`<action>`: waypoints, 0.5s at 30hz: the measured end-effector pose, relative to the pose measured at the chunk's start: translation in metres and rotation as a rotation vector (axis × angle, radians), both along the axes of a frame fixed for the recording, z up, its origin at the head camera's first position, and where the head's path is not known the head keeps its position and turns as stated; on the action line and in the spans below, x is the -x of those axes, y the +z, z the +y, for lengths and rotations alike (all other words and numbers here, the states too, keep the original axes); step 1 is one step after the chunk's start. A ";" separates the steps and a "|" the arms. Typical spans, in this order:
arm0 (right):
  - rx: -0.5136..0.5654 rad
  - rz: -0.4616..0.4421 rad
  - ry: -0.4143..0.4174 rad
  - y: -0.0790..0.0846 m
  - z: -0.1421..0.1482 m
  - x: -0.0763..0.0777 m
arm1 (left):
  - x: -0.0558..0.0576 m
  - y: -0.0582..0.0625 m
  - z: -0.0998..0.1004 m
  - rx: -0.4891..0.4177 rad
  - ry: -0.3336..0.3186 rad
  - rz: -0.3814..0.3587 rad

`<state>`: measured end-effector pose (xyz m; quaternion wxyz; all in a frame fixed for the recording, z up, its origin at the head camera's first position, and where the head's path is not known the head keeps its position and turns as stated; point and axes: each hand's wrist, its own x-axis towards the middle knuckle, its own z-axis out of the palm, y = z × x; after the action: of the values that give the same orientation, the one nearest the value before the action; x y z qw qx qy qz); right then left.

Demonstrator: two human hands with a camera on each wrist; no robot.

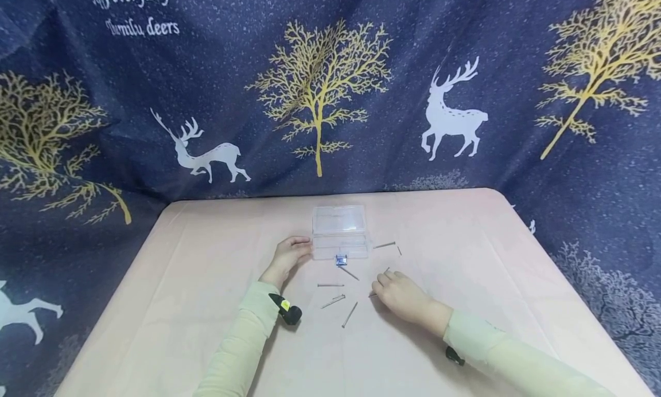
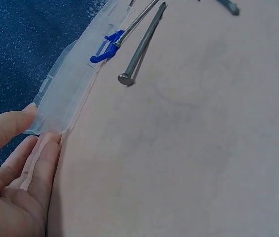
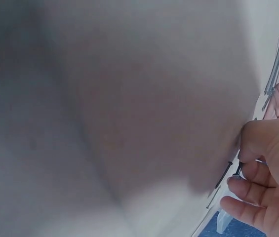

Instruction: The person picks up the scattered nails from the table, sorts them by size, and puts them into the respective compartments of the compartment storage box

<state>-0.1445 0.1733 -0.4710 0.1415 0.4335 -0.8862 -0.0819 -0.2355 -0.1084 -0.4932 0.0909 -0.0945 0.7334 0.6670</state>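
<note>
An open clear plastic box (image 1: 339, 248) with a blue latch (image 1: 341, 260) stands on the table, its lid (image 1: 339, 219) tipped back. My left hand (image 1: 290, 258) holds the box's left end, with the thumb (image 2: 16, 123) on one side of it and the fingers on the other. To the right, my right hand (image 1: 405, 298) is low over the table and pinches a nail (image 3: 238, 170) between thumb and fingers; most of that nail is hidden. Loose nails lie in front of the box, among them one nail (image 1: 349, 315) nearest me and another (image 1: 330, 285) lying crosswise.
Right of the box lie a longer nail (image 1: 384, 245) and a small thin one (image 1: 399, 250). A pale cloth covers the table (image 1: 165, 305). Behind it hangs a dark blue curtain (image 1: 217, 87) printed with deer and trees.
</note>
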 end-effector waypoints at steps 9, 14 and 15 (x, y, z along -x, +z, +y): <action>0.020 -0.004 0.019 0.004 0.000 0.001 | 0.001 0.000 0.000 0.000 0.008 -0.007; 0.043 -0.008 0.030 0.009 -0.001 0.002 | 0.001 0.001 0.001 -0.005 0.025 -0.006; 0.044 -0.007 0.032 0.010 -0.001 0.003 | 0.001 0.001 0.001 -0.004 0.027 -0.004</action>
<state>-0.1474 0.1724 -0.4614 0.1491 0.4447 -0.8812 -0.0584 -0.2361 -0.1076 -0.4926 0.0838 -0.1055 0.7305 0.6695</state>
